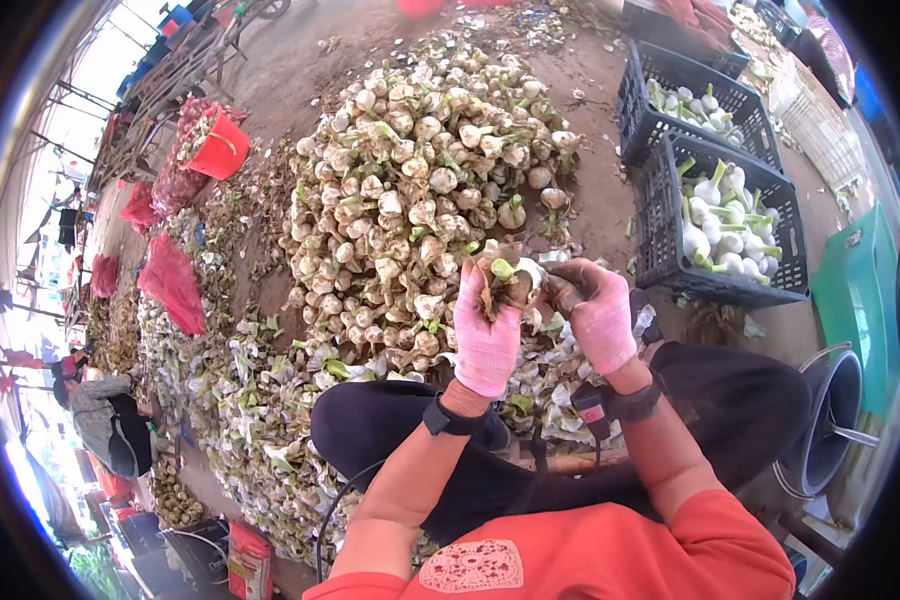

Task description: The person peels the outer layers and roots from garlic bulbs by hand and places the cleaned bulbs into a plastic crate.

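Both of my hands wear pink fingerless gloves and meet in front of a large heap of garlic bulbs [410,200] with dirty skins and cut stems. My left hand [487,330] is closed around a garlic bulb [517,288], its short green stem end turned up toward me. Pinched together at the bulb's right side are the fingers of my right hand [600,315], on a flap of pale garlic skin [538,277]. The fingertips partly hide the bulb. Loose peeled skins [555,375] lie below my hands, between my knees.
Black crates [722,275] of cleaned white garlic stand at the right, near a green plastic tub [855,300] and a metal bucket [832,420]. Peelings [240,400] cover the ground at left. A red bucket [220,148], red net sacks [173,285] and another person [110,420] are farther left.
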`<act>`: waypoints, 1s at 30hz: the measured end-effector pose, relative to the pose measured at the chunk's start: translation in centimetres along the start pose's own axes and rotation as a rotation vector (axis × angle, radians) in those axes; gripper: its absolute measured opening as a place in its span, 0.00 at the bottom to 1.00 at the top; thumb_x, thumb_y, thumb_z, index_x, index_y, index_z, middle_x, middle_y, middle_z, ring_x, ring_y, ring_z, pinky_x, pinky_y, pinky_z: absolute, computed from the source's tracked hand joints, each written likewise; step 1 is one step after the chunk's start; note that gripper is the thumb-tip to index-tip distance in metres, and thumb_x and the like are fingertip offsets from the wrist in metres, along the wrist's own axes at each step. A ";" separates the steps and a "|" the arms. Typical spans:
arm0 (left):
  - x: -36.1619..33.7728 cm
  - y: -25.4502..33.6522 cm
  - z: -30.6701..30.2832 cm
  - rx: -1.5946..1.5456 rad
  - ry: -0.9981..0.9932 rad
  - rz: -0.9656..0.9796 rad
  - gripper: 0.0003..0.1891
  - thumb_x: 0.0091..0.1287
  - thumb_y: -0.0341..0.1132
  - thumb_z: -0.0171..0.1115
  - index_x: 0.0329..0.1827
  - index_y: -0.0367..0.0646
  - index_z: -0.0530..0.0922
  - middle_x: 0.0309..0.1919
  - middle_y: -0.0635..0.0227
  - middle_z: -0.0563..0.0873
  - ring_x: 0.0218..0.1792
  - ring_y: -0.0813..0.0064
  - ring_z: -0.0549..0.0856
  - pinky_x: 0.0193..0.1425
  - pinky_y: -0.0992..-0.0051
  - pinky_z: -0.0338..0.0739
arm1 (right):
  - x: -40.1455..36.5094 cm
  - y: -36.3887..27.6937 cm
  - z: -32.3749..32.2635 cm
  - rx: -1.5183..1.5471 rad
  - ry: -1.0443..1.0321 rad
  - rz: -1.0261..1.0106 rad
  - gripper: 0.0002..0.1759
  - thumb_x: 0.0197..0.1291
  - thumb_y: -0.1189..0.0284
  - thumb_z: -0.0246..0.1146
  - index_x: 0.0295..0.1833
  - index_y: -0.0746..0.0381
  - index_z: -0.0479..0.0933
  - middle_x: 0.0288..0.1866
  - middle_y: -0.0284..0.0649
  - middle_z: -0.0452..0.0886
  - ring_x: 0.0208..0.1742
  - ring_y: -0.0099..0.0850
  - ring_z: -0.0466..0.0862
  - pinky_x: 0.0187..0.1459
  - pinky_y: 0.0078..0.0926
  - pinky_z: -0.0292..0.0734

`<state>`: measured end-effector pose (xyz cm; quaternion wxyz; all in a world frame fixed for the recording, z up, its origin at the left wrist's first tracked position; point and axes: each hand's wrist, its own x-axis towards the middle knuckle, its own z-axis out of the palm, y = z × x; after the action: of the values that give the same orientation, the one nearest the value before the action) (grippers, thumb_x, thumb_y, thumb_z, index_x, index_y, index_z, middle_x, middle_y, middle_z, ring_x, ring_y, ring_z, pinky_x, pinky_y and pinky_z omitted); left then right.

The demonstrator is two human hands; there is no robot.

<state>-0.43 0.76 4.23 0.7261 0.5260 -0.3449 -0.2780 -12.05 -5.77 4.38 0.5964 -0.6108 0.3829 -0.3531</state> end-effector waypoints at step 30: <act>1.3 -0.2 -0.8 -0.415 0.048 -0.576 0.20 0.71 0.31 0.53 0.65 0.42 0.67 0.56 0.64 0.78 0.53 0.72 0.80 0.55 0.69 0.78 | -0.1 2.3 -0.3 0.431 -0.450 0.229 0.35 0.58 0.70 0.66 0.68 0.65 0.59 0.58 0.44 0.73 0.47 0.25 0.78 0.50 0.25 0.75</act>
<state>0.97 0.14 4.11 0.7171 0.4492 -0.1013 -0.5232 -12.48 -5.85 2.08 0.8173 -0.4863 0.2241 -0.2130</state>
